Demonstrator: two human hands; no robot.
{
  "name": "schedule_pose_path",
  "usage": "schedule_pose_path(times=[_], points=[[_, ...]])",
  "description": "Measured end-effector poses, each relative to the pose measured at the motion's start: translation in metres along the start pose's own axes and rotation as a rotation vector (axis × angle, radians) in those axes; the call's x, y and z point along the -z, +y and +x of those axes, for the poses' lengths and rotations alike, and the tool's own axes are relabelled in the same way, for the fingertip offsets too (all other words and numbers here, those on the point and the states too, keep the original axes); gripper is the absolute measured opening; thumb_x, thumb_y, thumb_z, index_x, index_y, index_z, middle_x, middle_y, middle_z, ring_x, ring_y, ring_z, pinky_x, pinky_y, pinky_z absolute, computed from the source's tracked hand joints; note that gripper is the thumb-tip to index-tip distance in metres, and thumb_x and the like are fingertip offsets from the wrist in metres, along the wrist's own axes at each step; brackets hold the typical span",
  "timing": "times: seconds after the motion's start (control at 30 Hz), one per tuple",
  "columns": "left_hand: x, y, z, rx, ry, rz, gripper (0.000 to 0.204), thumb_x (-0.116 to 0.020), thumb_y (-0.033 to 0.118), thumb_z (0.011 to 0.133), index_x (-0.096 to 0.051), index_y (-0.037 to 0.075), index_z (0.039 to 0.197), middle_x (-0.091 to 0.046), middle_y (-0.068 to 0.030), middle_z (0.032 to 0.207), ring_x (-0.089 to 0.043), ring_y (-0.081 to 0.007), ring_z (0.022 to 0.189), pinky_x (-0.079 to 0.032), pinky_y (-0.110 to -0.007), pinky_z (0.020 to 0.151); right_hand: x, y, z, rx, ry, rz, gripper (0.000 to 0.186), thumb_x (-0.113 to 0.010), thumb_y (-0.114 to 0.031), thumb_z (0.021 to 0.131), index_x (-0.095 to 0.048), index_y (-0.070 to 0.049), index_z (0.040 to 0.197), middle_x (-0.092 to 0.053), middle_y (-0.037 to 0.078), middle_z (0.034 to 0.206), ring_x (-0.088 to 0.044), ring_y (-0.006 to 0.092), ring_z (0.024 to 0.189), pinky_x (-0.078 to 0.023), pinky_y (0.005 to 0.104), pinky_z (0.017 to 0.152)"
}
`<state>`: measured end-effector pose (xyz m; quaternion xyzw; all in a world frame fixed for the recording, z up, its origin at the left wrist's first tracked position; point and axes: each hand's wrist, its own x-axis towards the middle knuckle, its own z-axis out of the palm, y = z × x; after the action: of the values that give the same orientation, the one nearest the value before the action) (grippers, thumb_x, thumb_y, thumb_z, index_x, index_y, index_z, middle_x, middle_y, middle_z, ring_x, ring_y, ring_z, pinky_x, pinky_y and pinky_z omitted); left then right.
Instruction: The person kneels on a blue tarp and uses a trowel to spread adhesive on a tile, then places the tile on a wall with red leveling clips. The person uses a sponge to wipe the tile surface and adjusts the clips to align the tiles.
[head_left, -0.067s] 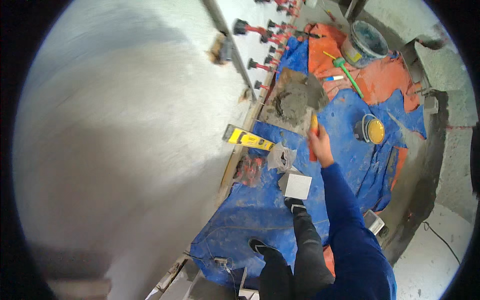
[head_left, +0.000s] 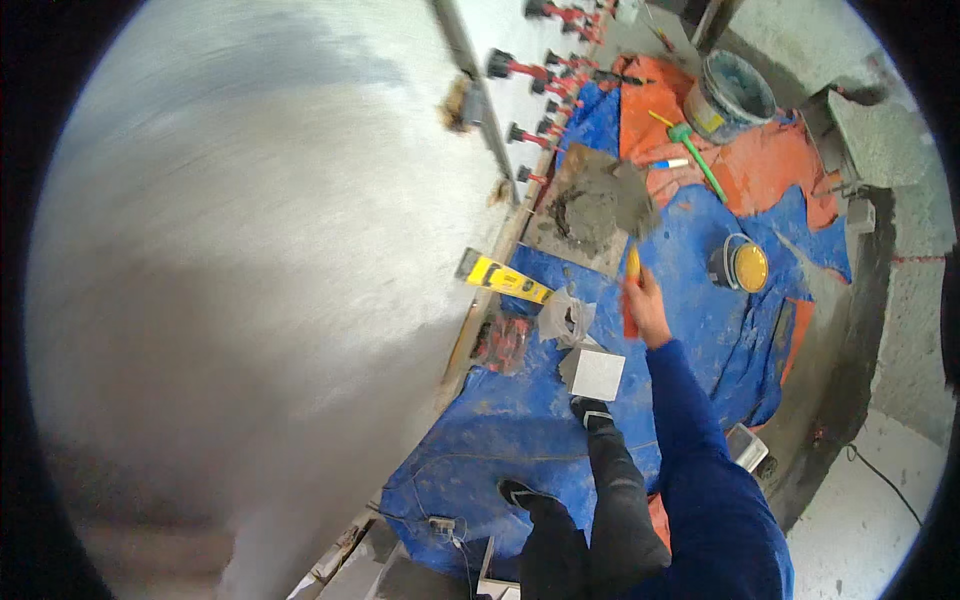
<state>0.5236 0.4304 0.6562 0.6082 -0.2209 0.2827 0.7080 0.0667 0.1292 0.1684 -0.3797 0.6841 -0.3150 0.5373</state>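
Observation:
My right hand (head_left: 648, 306), at the end of a dark blue sleeve, is closed around the red and yellow handle of a trowel (head_left: 634, 200). Grey mortar coats the trowel's blade, which points away from me. Blade and mortar overlap the right side of a mortar pile (head_left: 586, 212) on a flat board (head_left: 570, 258). My left hand is out of view.
A yellow spirit level (head_left: 508, 282), a plastic bag (head_left: 567, 318) and a white block (head_left: 597, 375) lie along the left. On the blue tarp (head_left: 690, 250) stands a yellow-lidded bucket (head_left: 750, 267). Farther off are a green mallet (head_left: 698, 160) and large bucket (head_left: 735, 90).
My right hand has come slightly nearer to me with the trowel still in its grip. The whole view has shifted a little.

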Motion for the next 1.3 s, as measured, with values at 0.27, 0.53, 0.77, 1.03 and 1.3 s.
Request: schedule_pose_path(times=[0.27, 0.53, 0.77, 1.03, 1.3], points=[[0.128, -0.014, -0.034, 0.095, -0.250, 0.200, 0.070, -0.063, 0.049, 0.092, -0.049, 0.005, 0.145, -0.045, -0.0192, 0.149, -0.038, -0.0374, 0.140, -0.025, -0.055, 0.118, -0.016, 0.111, -0.306, -0.135, -0.403, -0.240, 0.034, -0.058, -0.027, 0.096, -0.063, -0.004, 0.071, -0.060, 0.007, 0.059, -0.062, 0.0169, 0.059, -0.045, 0.0369, 0.047], [0.427, -0.024, 0.028, 0.039, -0.395, 0.942, 0.076, -0.072, 0.038, 0.088, -0.043, 0.002, 0.148, -0.032, -0.0294, 0.156, -0.029, -0.0478, 0.144, -0.017, -0.058, 0.119, -0.176, 0.185, -0.514, 0.191, -1.589, -0.916, 0.039, -0.060, -0.044, 0.099, -0.065, -0.005, 0.096, -0.062, 0.010, 0.074, -0.066, 0.0261, 0.065, -0.053, 0.0472, 0.060], [0.723, -0.048, 0.254, -0.519, 0.565, 1.820, 0.085, -0.064, 0.052, 0.097, -0.034, -0.007, 0.152, -0.037, -0.0269, 0.156, -0.033, -0.0425, 0.146, -0.026, -0.052, 0.120, -0.370, 0.140, -0.557, -0.221, -1.263, -0.518, 0.015, -0.063, -0.013, 0.091, -0.056, -0.005, 0.101, -0.054, 0.005, 0.067, -0.057, 0.0215, 0.050, -0.048, 0.0393, 0.042], [0.804, -0.127, 0.324, -0.565, 0.839, 2.155, 0.099, -0.063, 0.071, 0.087, -0.035, 0.004, 0.154, -0.036, -0.0404, 0.147, -0.047, -0.0556, 0.128, -0.045, -0.058, 0.104, -0.543, 0.144, -0.489, -0.225, -0.966, -0.734, 0.018, -0.069, -0.013, 0.088, -0.053, -0.008, 0.094, -0.052, 0.003, 0.064, -0.053, 0.0158, 0.047, -0.046, 0.0363, 0.041], [0.783, -0.183, 0.279, -0.718, 0.459, 2.211, 0.092, -0.062, 0.069, 0.089, -0.041, 0.005, 0.152, -0.039, -0.0410, 0.143, -0.048, -0.0559, 0.126, -0.046, -0.058, 0.102, -0.693, 0.266, -0.374, -0.285, -0.828, -0.771, 0.015, -0.067, -0.015, 0.088, -0.055, -0.006, 0.090, -0.054, 0.004, 0.062, -0.054, 0.0196, 0.043, -0.044, 0.0375, 0.038]])
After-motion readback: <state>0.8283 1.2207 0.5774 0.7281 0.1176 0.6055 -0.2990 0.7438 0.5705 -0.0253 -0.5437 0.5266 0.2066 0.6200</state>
